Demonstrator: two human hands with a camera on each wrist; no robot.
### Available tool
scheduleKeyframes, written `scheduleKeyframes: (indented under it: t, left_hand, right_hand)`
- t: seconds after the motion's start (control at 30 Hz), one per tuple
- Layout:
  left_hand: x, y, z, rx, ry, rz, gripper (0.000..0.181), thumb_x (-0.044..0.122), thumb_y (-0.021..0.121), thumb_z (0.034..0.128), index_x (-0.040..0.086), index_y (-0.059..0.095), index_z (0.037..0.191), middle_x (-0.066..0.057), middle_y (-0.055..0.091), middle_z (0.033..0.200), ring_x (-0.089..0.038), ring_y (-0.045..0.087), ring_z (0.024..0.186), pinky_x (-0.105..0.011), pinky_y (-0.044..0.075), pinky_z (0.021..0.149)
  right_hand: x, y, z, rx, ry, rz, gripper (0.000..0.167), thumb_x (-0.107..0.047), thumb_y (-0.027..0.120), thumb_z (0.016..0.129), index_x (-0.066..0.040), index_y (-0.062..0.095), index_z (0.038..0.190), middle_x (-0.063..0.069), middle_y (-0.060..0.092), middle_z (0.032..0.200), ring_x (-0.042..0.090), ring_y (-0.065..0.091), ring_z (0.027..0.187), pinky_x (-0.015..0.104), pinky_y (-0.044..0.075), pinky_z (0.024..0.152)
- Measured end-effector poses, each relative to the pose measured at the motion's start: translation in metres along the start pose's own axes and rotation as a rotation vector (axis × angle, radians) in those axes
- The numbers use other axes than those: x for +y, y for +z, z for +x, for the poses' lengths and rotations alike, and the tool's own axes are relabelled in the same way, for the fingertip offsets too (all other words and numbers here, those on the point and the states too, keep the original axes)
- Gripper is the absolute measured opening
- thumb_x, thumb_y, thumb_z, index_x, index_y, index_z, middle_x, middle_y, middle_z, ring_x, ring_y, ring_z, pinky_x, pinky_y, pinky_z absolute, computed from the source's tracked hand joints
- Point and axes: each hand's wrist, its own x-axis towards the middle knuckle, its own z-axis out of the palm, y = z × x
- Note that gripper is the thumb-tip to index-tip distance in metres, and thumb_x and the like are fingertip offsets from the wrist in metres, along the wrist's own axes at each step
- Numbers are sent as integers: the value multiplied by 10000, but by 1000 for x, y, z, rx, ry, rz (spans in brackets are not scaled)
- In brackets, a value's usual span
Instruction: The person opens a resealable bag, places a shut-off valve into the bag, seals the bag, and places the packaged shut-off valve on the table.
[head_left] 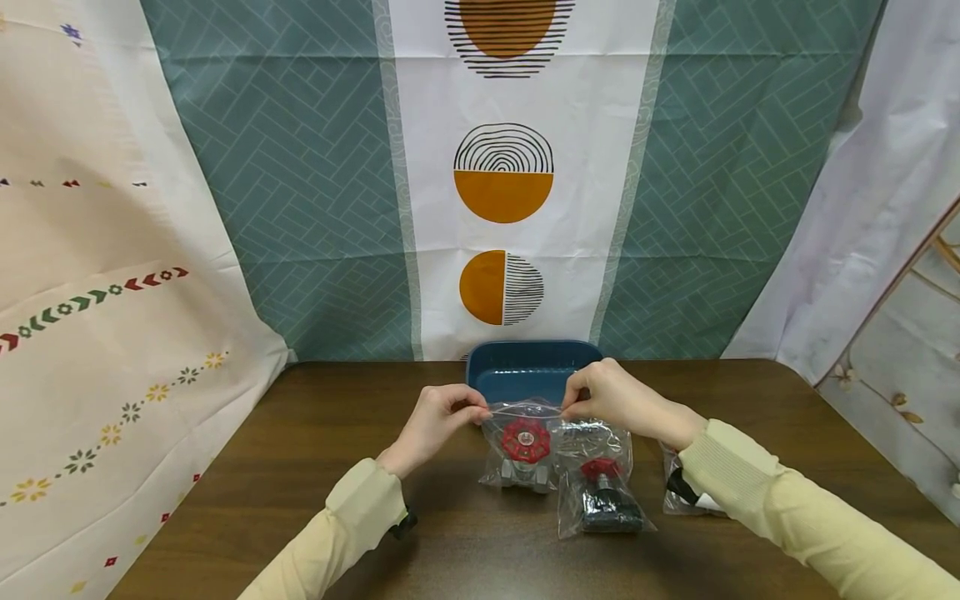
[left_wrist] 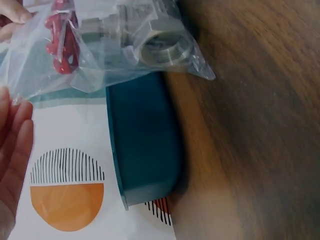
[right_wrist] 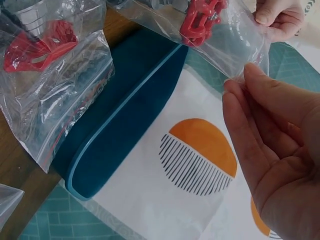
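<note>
A clear zip bag (head_left: 491, 467) hangs between both hands, its top edge stretched across. Inside it is a metal valve (head_left: 525, 475) with a red handwheel (head_left: 525, 440). My left hand (head_left: 438, 421) pinches one top corner between thumb and fingers. The other top corner is pinched by my right hand (head_left: 617, 400). In the left wrist view the valve's threaded opening (left_wrist: 165, 47) faces the camera. Just right of the held bag, a second clear bag (head_left: 572, 508) lies on the table with a dark valve (head_left: 611, 508) and red handwheel (head_left: 601, 468) in it.
A blue tray (head_left: 534, 348) stands behind the hands at the table's back edge, against the patterned curtain (head_left: 330, 167). Another plastic bag (head_left: 675, 500) lies partly hidden under my right forearm. The brown wooden table (head_left: 300, 483) runs toward me.
</note>
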Motion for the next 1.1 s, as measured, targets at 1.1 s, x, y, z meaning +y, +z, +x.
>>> scheduleKeyframes:
  t: [1.1]
  left_hand:
    - [19, -6, -1, 3, -38, -29, 92, -90, 648, 771, -56, 674, 853, -144, 642, 784, -280, 598, 655, -308, 506, 613]
  right_hand:
    - [1, 2, -2, 11, -13, 1, 82, -77, 705, 775, -133, 668, 729, -113, 592, 692, 133, 565, 586, 249, 464, 513]
